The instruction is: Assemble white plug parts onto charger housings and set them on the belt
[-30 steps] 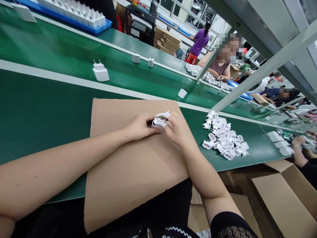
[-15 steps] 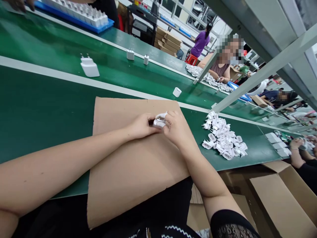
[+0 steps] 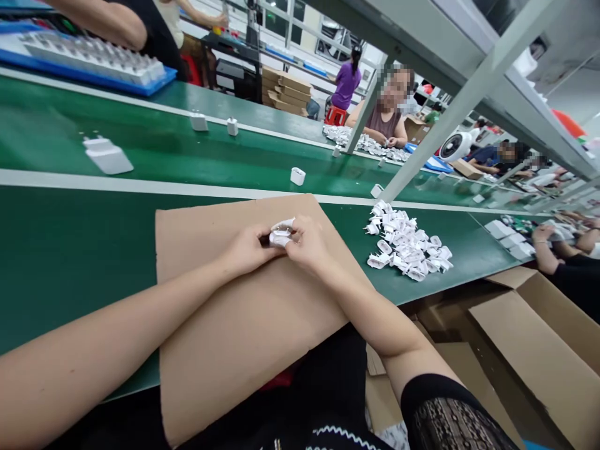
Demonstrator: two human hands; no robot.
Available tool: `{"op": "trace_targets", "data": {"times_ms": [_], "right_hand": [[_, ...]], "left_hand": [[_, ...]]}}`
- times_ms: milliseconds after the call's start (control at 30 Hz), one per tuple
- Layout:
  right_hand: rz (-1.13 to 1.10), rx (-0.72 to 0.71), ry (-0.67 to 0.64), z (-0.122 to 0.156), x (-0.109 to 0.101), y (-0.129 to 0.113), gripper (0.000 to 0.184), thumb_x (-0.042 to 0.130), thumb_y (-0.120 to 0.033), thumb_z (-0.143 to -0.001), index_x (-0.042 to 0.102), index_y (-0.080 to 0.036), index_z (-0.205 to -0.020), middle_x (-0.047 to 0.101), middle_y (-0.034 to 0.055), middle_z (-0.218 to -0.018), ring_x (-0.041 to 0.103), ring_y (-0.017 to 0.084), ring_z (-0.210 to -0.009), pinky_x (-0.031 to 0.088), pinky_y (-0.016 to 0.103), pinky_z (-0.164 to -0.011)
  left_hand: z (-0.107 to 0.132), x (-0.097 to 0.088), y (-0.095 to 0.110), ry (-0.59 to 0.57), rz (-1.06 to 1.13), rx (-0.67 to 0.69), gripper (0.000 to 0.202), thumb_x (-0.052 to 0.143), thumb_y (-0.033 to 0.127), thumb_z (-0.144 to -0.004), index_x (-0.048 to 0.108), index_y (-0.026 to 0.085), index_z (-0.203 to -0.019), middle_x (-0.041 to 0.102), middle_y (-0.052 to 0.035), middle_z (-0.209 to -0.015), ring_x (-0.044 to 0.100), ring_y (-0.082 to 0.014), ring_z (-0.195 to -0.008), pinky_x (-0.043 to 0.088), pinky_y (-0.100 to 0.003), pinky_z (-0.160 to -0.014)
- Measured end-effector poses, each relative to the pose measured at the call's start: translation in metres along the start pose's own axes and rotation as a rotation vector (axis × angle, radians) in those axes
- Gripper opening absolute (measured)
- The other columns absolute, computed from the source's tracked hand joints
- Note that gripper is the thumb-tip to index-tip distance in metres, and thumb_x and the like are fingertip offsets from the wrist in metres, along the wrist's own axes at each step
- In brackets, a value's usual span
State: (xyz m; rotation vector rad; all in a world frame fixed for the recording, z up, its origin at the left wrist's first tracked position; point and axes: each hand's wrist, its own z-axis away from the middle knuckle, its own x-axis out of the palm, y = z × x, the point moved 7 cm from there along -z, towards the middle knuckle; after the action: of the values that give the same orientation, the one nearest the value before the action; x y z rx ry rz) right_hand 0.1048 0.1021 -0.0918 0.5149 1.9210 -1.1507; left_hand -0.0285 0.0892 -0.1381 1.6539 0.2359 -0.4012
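My left hand (image 3: 246, 251) and my right hand (image 3: 305, 244) meet above a brown cardboard sheet (image 3: 262, 325). Both grip a small white plastic plug adapter (image 3: 280, 232), and their fingers hide part of it. A second white piece (image 3: 284, 224) sits at its top edge, though I cannot tell if it is separate. To the right of my right hand lies a loose pile of white plug adapters (image 3: 403, 244) on the green conveyor belt (image 3: 70, 219).
Larger white chargers (image 3: 109, 156) stand on the belt, with a blue tray of chargers (image 3: 89, 65) at the far left. A co-worker (image 3: 384, 122) handles a pile across the belt. Grey shelf struts (image 3: 435, 131) cross above; cardboard boxes (image 3: 529, 350) sit at lower right.
The whole scene has shifted left and up in view as my head turned. My hands stay together on the adapter, their fingers shifting slightly around it.
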Motion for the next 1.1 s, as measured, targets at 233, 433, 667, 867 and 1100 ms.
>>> {"op": "trace_targets", "data": {"times_ms": [233,433,667,867,1100], "right_hand": [[-0.110,0.017,0.016,0.001,0.004,0.006,0.039,0.069,-0.011,-0.080,0.077,-0.028,-0.115,0.073,0.0010,-0.103,0.064,0.024,-0.111,0.043,0.039,-0.104],[0.046,0.259,0.269,-0.003,-0.065,0.070,0.048,0.065,-0.034,-0.097,0.063,-0.024,-0.144,0.068,0.0113,-0.135,0.057,0.030,-0.130,0.037,0.045,-0.114],[0.413,1.011,0.159,0.021,-0.105,0.175,0.047,0.061,-0.010,-0.090,0.065,-0.005,-0.137,0.048,0.0301,-0.150,0.047,0.044,-0.139,0.035,0.056,-0.112],[0.383,0.913,0.144,0.017,-0.102,0.170,0.044,0.061,-0.006,-0.087,0.069,-0.005,-0.131,0.044,0.0308,-0.151,0.051,0.043,-0.133,0.047,0.048,-0.102],[0.236,0.681,0.244,0.010,-0.101,0.144,0.038,0.063,-0.006,-0.086,0.074,-0.016,-0.120,0.066,0.0172,-0.129,0.059,0.033,-0.119,0.049,0.042,-0.098]], "left_hand": [[0.006,0.005,0.000,0.006,0.046,0.013,0.060,0.086,0.059,-0.067,0.072,0.021,-0.112,0.078,-0.0087,-0.112,0.070,-0.0339,-0.106,0.055,-0.043,-0.095],[-0.019,-0.011,-0.001,0.036,-0.010,-0.104,0.062,0.086,0.060,-0.065,0.073,0.021,-0.111,0.079,-0.0096,-0.110,0.073,-0.0347,-0.103,0.056,-0.044,-0.091],[-0.107,-0.117,-0.034,0.493,-0.350,-0.193,0.055,0.080,0.061,-0.064,0.069,0.016,-0.095,0.072,-0.0030,-0.089,0.068,-0.0364,-0.108,0.048,-0.041,-0.085],[-0.149,-0.164,-0.083,0.496,-0.429,-0.400,0.062,0.080,0.063,-0.056,0.066,0.018,-0.096,0.070,-0.0116,-0.099,0.064,-0.0476,-0.113,0.050,-0.051,-0.083],[-0.133,-0.142,-0.024,0.787,-0.521,-0.048,0.079,0.069,0.075,-0.072,0.056,0.012,-0.117,0.061,-0.0126,-0.130,0.029,-0.0571,-0.143,0.027,-0.063,-0.097]]}}
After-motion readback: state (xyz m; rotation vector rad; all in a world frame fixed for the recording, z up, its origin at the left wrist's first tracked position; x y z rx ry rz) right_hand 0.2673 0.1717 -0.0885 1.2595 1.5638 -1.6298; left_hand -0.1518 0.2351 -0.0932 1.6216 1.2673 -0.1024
